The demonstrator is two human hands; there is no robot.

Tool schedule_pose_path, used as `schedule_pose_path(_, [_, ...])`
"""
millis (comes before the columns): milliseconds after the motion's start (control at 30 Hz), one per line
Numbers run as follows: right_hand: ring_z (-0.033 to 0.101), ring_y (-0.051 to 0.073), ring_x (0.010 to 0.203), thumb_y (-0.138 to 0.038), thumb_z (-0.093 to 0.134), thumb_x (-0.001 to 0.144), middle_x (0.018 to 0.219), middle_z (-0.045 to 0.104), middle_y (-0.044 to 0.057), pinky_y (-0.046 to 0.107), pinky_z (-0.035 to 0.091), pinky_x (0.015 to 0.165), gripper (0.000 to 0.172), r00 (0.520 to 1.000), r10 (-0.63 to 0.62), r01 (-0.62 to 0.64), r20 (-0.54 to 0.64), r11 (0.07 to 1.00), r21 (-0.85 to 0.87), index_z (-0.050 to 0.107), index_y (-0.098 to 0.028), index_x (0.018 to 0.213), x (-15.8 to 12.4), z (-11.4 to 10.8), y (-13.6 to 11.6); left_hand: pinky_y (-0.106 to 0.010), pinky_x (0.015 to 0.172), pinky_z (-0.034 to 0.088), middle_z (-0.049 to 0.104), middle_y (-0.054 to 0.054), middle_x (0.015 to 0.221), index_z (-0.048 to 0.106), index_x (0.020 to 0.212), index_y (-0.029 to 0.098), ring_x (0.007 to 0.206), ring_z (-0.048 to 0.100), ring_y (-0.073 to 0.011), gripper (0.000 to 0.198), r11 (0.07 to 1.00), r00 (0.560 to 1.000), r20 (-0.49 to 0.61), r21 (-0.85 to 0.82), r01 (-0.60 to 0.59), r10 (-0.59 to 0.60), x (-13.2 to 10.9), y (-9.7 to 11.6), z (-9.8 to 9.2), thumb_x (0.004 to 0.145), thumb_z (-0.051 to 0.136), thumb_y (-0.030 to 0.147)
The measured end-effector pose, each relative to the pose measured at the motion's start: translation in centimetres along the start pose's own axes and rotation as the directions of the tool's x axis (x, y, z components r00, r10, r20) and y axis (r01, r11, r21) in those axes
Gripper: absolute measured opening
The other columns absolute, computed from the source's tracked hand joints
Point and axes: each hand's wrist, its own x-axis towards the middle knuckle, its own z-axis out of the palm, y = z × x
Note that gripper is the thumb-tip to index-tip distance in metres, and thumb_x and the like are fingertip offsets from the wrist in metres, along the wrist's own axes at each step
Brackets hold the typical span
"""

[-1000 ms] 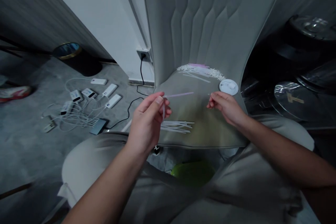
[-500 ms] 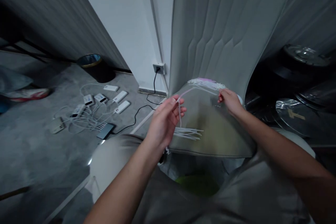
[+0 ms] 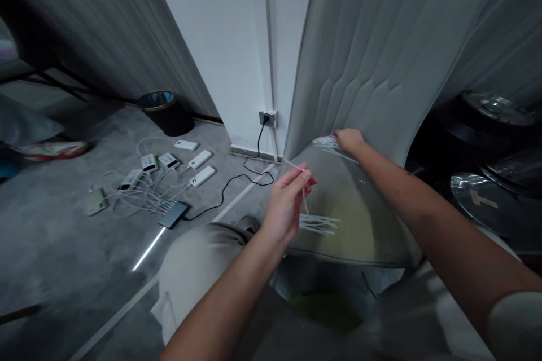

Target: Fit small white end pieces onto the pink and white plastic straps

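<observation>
Thin plastic strips: one loose bunch [image 3: 318,224] is lying on the seat of an upholstered chair [image 3: 355,214], and a small heap [image 3: 324,140] is sitting at the back of the seat, against the quilted backrest [image 3: 381,51].

Left hand [image 3: 288,203]: it is pinching a single bent strip [image 3: 304,200] between thumb and fingers, holding it above the bunch.

Right hand [image 3: 349,140]: it is pressing down at the heap with the fingers curled; I cannot tell whether it is grasping any strips.

Risks: the seat looks sloped and smooth, so strips could be sliding off if they are nudged. The right hand could be scattering the heap, and the bent strip could be springing free if the pinch loosens.

Writing: nothing is readable on the power banks [image 3: 200,159] lying on the floor [image 3: 63,248]. A gold mark [image 3: 483,198] is showing on a shiny metal disc [image 3: 470,189], but it is not clearly a letter.
</observation>
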Motion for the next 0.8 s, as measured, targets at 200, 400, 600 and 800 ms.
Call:
schedule_pose_path(200, [0.061, 0.021, 0.106, -0.034, 0.059, 0.092, 0.123, 0.059, 0.012, 0.041, 0.053, 0.089, 0.038, 0.998, -0.047, 0.055, 0.051, 0.986, -0.155, 0.057, -0.013, 0.123, 0.8, 0.4, -1.5, -0.024, 0.075, 0.043, 0.073, 0.001, 0.082, 0.07, 0.09, 0.018, 0.073, 0.067, -0.0105, 0.029, 1.0, 1.0, 0.014, 0.004, 0.003, -0.003, 0.0, 0.2, 0.2, 0.066, 0.084, 0.028])
schedule_pose_path(400, [0.061, 0.021, 0.106, -0.034, 0.059, 0.092, 0.123, 0.059, 0.012, 0.041, 0.053, 0.089, 0.038, 0.997, -0.071, 0.068, -0.012, 0.989, -0.13, 0.057, -0.013, 0.123, 0.3, -0.1, -1.5, -0.022, 0.069, 0.041, 0.072, 0.0, 0.08, 0.072, 0.088, 0.017, 0.071, 0.066, -0.0098, 0.03, 1.0, 1.0, 0.025, 0.018, -0.017, 0.017, 0.6, 0.1, 0.5, 0.065, 0.085, 0.03])
schedule_pose_path(600, [0.061, 0.021, 0.106, -0.035, 0.057, 0.093, 0.124, 0.059, 0.01, 0.042, 0.054, 0.089, 0.036, 0.983, -0.037, 0.039, -0.182, 0.999, 0.01, 0.057, -0.016, 0.123, -0.8, -1.3, 0.1, -0.023, 0.073, 0.042, 0.073, 0.0, 0.082, 0.071, 0.089, 0.018, 0.072, 0.066, -0.01, 0.029, 1.0, 0.999, 0.047, 0.011, -0.022, 0.022, 0.8, 0.0, 0.4, 0.066, 0.084, 0.03])
schedule_pose_path(800, [0.061, 0.02, 0.103, -0.033, 0.056, 0.093, 0.114, 0.063, 0.009, 0.041, 0.051, 0.091, 0.026, 0.932, 0.044, 0.063, -0.359, 0.958, 0.281, 0.062, -0.015, 0.111, -2.2, -3.6, 2.4, -0.023, 0.073, 0.043, 0.072, 0.001, 0.079, 0.07, 0.087, 0.017, 0.074, 0.067, -0.0105, 0.027, 1.0, 0.999, 0.041, 0.012, -0.029, 0.028, 1.1, -0.3, 0.3, 0.067, 0.084, 0.029])
